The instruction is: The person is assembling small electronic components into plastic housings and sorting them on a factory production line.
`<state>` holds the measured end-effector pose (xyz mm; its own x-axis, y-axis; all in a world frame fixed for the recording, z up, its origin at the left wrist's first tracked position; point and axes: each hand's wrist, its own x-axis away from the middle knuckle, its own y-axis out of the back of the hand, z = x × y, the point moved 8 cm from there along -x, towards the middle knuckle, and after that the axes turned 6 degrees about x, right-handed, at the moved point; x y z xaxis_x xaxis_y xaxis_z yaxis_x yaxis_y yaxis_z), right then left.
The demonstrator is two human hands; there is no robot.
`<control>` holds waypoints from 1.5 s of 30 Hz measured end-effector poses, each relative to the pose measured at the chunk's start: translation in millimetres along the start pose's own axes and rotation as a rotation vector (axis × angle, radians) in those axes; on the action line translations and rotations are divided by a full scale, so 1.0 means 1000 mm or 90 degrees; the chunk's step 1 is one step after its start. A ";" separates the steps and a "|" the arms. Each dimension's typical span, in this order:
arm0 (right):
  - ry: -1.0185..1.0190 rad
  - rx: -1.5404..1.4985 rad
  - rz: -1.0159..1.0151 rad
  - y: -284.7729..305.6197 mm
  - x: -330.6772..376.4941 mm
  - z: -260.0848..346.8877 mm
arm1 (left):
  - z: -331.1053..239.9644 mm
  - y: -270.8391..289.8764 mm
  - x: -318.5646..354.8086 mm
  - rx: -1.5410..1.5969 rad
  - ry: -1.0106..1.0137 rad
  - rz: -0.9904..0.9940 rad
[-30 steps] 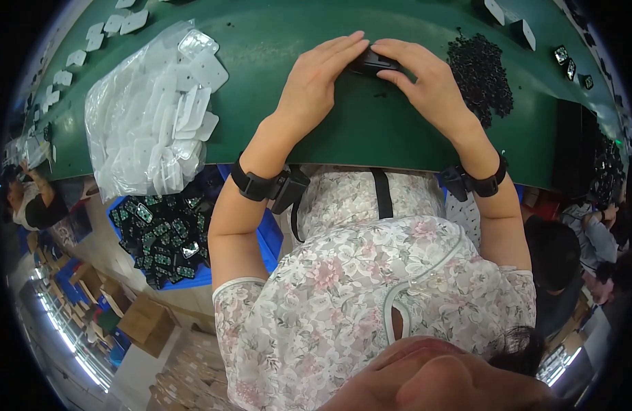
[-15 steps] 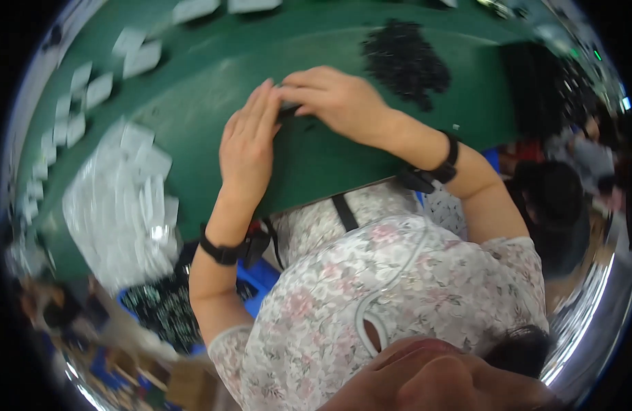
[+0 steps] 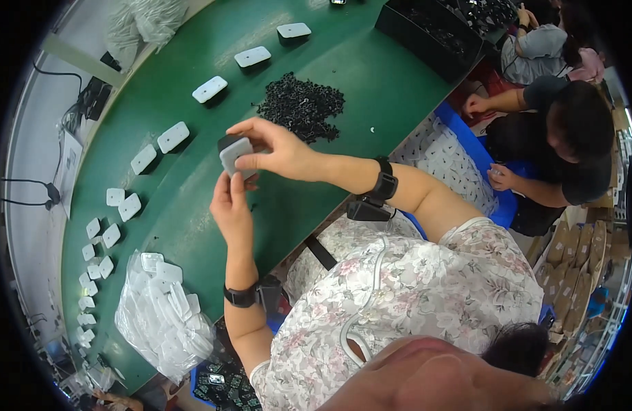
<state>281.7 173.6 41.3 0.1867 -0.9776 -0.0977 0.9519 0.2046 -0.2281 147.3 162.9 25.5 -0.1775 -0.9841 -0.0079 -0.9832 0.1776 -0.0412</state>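
Observation:
A small rounded box-shaped device (image 3: 235, 157), white on the face and black at one end, is held tilted above the green table. My right hand (image 3: 283, 152) grips it, thumb on the white face and fingers round the far side. At its lower end my left hand (image 3: 231, 209) has its fingertips closed on it. Just beyond my hands lies a heap of small black parts (image 3: 301, 106). To the left, a clear plastic bag (image 3: 141, 329) spills white rounded covers (image 3: 168, 272) onto the table.
Several white-topped devices (image 3: 173, 138) stand in a curved row along the far and left side of the green table (image 3: 329, 175). A black bin (image 3: 425, 41) is at the far right. A blue crate (image 3: 460, 147) borders the right edge, with a co-worker (image 3: 562, 130) beside it.
My hands, earlier pressed together low over the table with a dark piece mostly hidden, now hold up the white and black device. The whole view has turned and shifted, showing more at the right.

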 end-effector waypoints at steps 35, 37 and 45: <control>-0.049 0.626 -0.136 0.304 -0.157 0.085 | -0.012 0.017 0.077 -0.292 -0.194 -0.073; -0.062 0.687 -0.141 0.309 -0.179 0.063 | -0.024 0.017 0.088 -0.299 -0.215 -0.097; 0.055 0.848 -0.386 0.278 -0.144 0.100 | -0.013 0.017 0.094 -0.270 -0.160 -0.085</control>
<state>543.5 365.7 89.0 -0.2845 -0.8792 -0.3822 0.4018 -0.4713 0.7851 113.3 73.5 36.9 -0.0853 -0.9585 -0.2720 -0.9366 -0.0160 0.3500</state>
